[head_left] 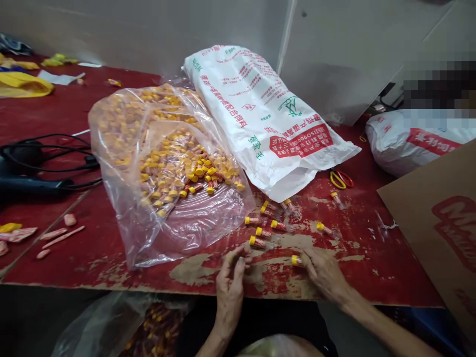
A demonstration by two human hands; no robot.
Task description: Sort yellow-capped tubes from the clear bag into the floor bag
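Note:
My right hand (pixel 327 275) is closed on a small clear vial (pixel 296 260) with a yellow cap and pinkish contents, low over the table's front edge. My left hand (pixel 229 280) rests at the front edge with thumb and fingers apart and nothing visible in it. Just beyond my fingers lie several like vials on their sides, the nearest capped vial (pixel 257 242) close to my left fingertips. Another vial (pixel 324 227) lies beyond my right hand. A large clear plastic bag (pixel 201 218) of many such vials lies open at the left, its mouth toward me.
A white printed sack (pixel 238 94) lies behind the loose vials. Yellow and red-handled scissors (pixel 340 179) sit beside it. A cardboard box (pixel 420 198) stands at the right. Black cables (pixel 48 166) and pink scraps (pixel 61 235) occupy the left of the red table (pixel 92 238).

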